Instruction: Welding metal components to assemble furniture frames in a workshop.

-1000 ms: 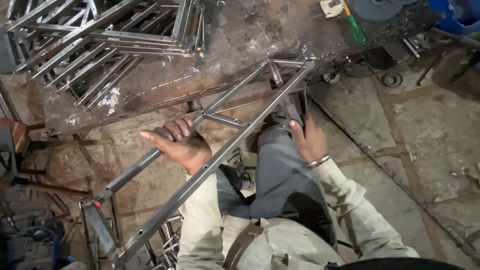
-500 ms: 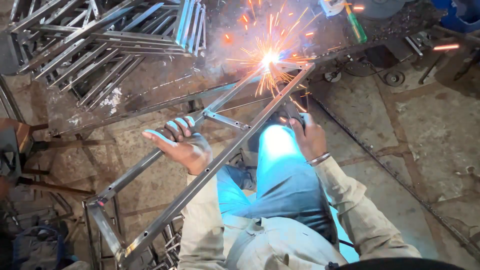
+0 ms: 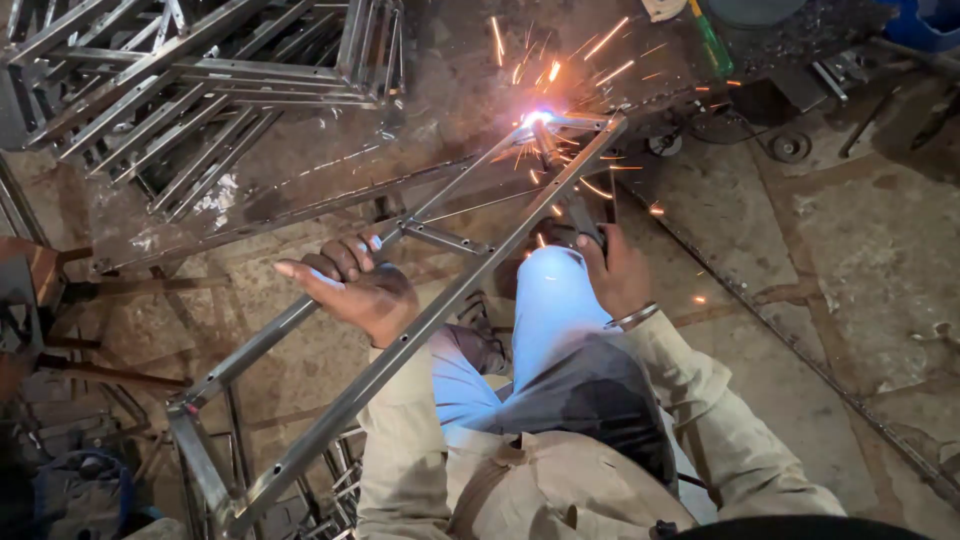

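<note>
**Sparks at the corner of a metal frame**

The floor (image 3: 850,260) is grey and stained. A person sits on it, knees up, in blue trousers and a pale shirt.

At the top left lies a big pile of metal frames (image 3: 200,90), stacked one on another. A flat steel plate (image 3: 300,190) lies beside the pile.

Across the person's knees runs a long metal frame (image 3: 400,335) made of thin square bars. It slants from the bottom left up to the top middle. A short bar joins its two long sides near the middle.

The left hand (image 3: 355,285) is closed around one long bar of the frame, fingers curled over the top and thumb pointing out to the left.

The right hand (image 3: 615,275) wears a metal bangle at the wrist. It is closed around a dark welding holder (image 3: 585,225), whose rod reaches up to the far corner of the frame.

At that corner a bright white-blue light (image 3: 537,120) burns. Orange sparks (image 3: 600,75) fly out all around it.

A green tool (image 3: 712,45) lies near the top edge. A small wheel (image 3: 790,147) lies to the right of the sparks.
</note>
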